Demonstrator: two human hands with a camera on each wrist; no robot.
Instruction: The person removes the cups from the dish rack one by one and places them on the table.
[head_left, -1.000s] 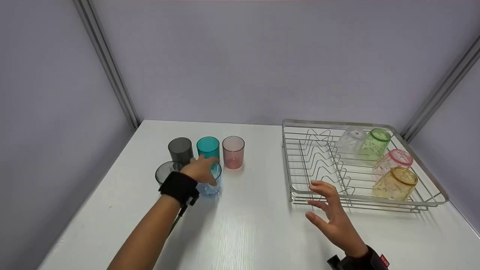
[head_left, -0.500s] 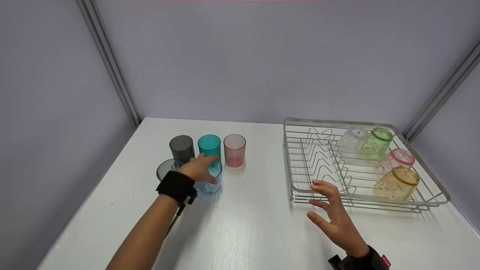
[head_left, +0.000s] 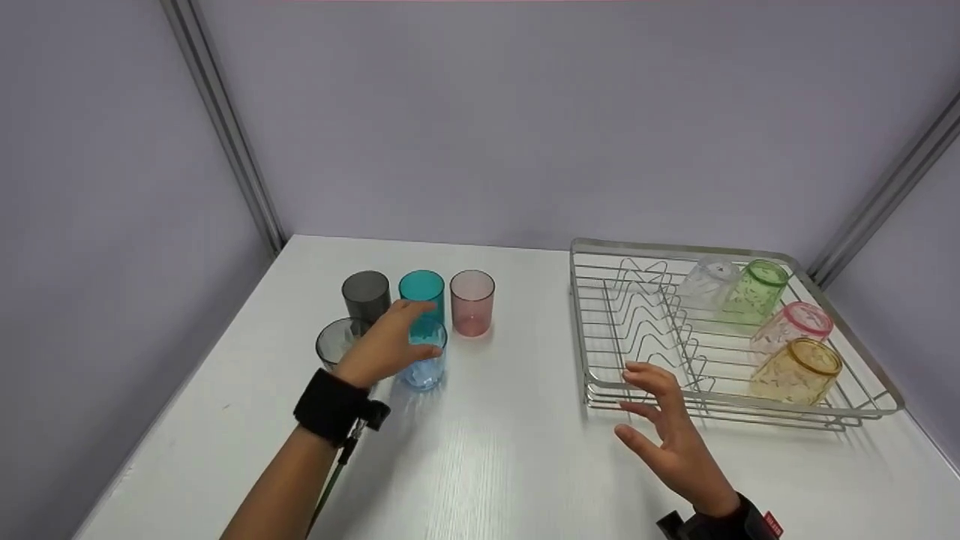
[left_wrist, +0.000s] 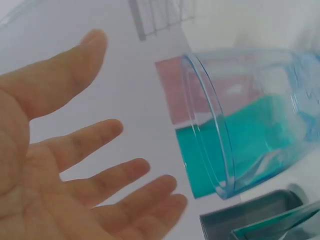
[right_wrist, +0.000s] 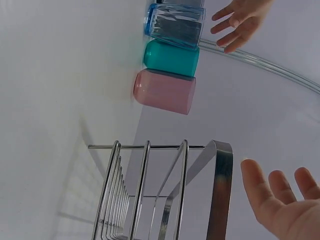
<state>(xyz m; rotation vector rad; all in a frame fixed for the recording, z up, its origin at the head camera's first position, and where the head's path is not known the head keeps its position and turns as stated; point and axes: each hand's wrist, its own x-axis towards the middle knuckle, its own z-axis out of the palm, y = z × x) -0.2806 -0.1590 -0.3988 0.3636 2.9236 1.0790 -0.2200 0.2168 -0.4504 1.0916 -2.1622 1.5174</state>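
Five fingers spread, my left hand hovers over the upright light-blue glass. In the left wrist view a gap separates the fingers from that glass's rim. Behind it stand a dark grey glass, a teal glass and a pink glass in a row. A clear greyish glass stands to the left, partly hidden by the hand. My right hand, fingers loosely bent and holding nothing, hangs in the air by the front left corner of the wire dish rack.
In the rack's right part, clear, green, pink-rimmed and amber patterned glasses lean bottom up. Pale panels wall the white table at the back and sides.
My left hand has lifted slightly and drawn back to the left, its fingers coming away from the light-blue glass. The glass stays in place. My right hand has hardly moved.
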